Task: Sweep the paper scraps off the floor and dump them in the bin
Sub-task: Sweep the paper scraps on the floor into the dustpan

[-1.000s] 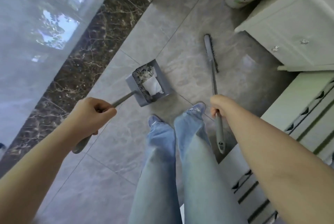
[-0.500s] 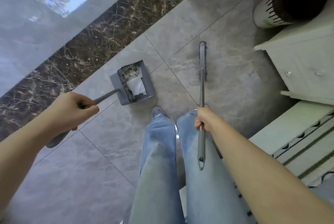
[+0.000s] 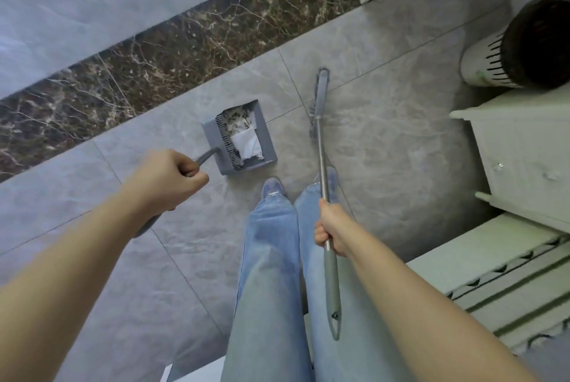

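Paper scraps [image 3: 243, 134] lie inside the grey dustpan [image 3: 262, 134], a white crumpled piece nearest the comb-toothed back edge and speckled bits toward the open mouth; the floor tiles around the pan show none. The dustpan sits low over the grey tile floor [image 3: 385, 141], just ahead of the person's left shoe, though contact with the tile cannot be told. The left hand [image 3: 168, 179] is curled in a fist round the dustpan's long handle, whose end pokes out below the wrist. The right hand [image 3: 328, 229] grips the broom [image 3: 320, 147] on its metal shaft just above the grey plastic grip, and the broom head points away, its bristles near a tile seam to the right of the pan, apart from it. A band of dark veined marble [image 3: 154, 66] runs diagonally beyond the pan, with a glossy pale surface past it. The bin [image 3: 481, 66], white with a black liner, stands at the far right, well apart from the pan, with a stretch of open tile between them. Just beside the bin a white cabinet [image 3: 524, 150] juts its corner toward that open stretch, and white patterned furniture [image 3: 493, 273] edges the floor near the right arm.
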The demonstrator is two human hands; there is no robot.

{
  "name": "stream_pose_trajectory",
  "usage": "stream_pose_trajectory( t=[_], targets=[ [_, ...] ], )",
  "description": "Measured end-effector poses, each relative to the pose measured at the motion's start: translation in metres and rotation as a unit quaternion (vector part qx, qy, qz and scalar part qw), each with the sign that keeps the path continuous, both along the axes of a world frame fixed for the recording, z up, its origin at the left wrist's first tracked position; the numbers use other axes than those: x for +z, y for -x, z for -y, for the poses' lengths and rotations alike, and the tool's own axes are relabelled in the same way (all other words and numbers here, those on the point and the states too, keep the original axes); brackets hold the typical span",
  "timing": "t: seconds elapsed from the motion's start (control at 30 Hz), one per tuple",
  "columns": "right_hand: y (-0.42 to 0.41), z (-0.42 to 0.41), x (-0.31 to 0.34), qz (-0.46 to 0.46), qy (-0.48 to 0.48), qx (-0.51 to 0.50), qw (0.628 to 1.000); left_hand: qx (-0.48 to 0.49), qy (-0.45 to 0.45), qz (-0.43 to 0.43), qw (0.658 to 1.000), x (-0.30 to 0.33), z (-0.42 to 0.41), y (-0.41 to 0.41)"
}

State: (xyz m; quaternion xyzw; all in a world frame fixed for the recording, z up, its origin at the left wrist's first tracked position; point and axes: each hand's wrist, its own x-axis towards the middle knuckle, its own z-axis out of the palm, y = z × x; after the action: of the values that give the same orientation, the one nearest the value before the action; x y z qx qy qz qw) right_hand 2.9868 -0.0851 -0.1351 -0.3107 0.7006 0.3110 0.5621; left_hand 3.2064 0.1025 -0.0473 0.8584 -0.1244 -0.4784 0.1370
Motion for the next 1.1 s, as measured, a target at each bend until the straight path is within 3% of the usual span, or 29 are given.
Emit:
stream_pose_trajectory(
  t=[0.1, 0.23, 0.33, 0.5, 0.67, 0.8, 0.83, 0.9, 0.97, 1.1],
  targets=[
    [-0.017, 0.008, -0.019, -0.043, 0.013, 0.071, 0.996, 0.016, 0.013, -0.002, 1.0, -0.004, 0.001, -0.002],
    [-0.045, 0.0, -0.021, -0.04, -0.053, 0.196, 0.978, 0.029, 0.043, 0.0, 0.999, -0.008, -0.001, 0.003],
    [-0.045, -0.019, -0.018, -0.032, -0.073, 0.199, 0.977, 0.037, 0.039, -0.001, 0.999, -0.008, -0.005, 0.002],
    [-0.037, -0.005, 0.016, 0.01, -0.011, 0.197, 0.98, 0.066, 0.019, -0.019, 0.997, 0.001, -0.018, 0.007],
    [-0.062, 0.037, 0.003, -0.011, 0.017, 0.391, 0.92, 0.102, -0.001, -0.01, 0.995, -0.004, -0.039, 0.021],
    [-0.075, 0.016, -0.004, -0.046, -0.04, 0.444, 0.894, 0.123, 0.007, -0.003, 0.992, -0.009, -0.048, 0.034],
    [-0.07, 0.007, -0.006, -0.044, -0.075, 0.416, 0.905, 0.126, 0.007, 0.002, 0.992, -0.008, -0.048, 0.034],
    [-0.059, -0.002, 0.001, -0.04, -0.118, 0.267, 0.956, 0.137, 0.012, 0.0, 0.991, -0.003, -0.042, 0.035],
    [-0.049, 0.007, 0.013, -0.015, -0.124, 0.179, 0.976, 0.14, 0.027, -0.001, 0.99, 0.0, -0.032, 0.035],
    [-0.043, 0.055, 0.032, 0.028, -0.037, 0.174, 0.984, 0.129, 0.048, 0.009, 0.99, -0.001, -0.003, 0.033]
  ],
)
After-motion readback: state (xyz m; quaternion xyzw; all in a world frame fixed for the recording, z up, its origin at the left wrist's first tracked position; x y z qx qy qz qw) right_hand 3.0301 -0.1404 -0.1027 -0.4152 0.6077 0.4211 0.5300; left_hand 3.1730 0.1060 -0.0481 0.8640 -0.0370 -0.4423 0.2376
